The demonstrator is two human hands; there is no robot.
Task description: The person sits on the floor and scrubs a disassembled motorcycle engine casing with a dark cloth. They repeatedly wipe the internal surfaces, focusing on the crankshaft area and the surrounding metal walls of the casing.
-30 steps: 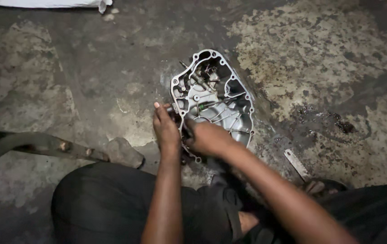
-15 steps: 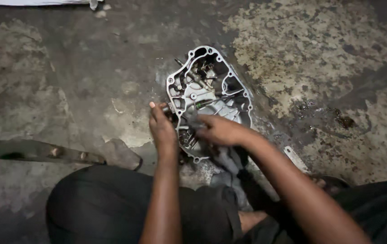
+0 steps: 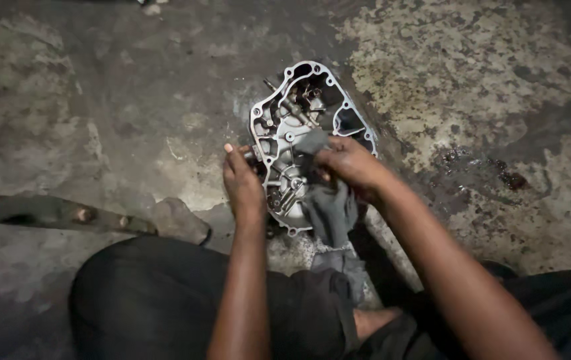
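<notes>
Head view, looking straight down at a stained concrete floor (image 3: 99, 100), dark and greasy on the left and paler and mottled toward the upper right. At the far left a dark curved strip (image 3: 45, 212) lies along the ground, with a flat stone (image 3: 177, 220) just beside its end. The person's left knee, in dark trousers (image 3: 159, 300), fills the lower left.

Next comes the left hand (image 3: 244, 187), fingers curled against the left rim of a metal engine cover (image 3: 299, 127) that lies flat on the floor, hollow side up, its ribs and bolt holes showing. The hand grips that edge; a small dark part sits at the fingertips, though whether it is pinched I cannot tell. The right hand (image 3: 349, 163) rests on the lower middle of the cover, clenched around a grey rag (image 3: 331, 210) that is pressed onto the casting and trails down toward the person's lap. The cover thus lies between the two hands, extending away from them.

To the right, dark oily spots (image 3: 499, 175) mark the floor.

Compared with half a second ago, the right hand has shifted up the cover with the rag, while the left hand holds the same rim.
</notes>
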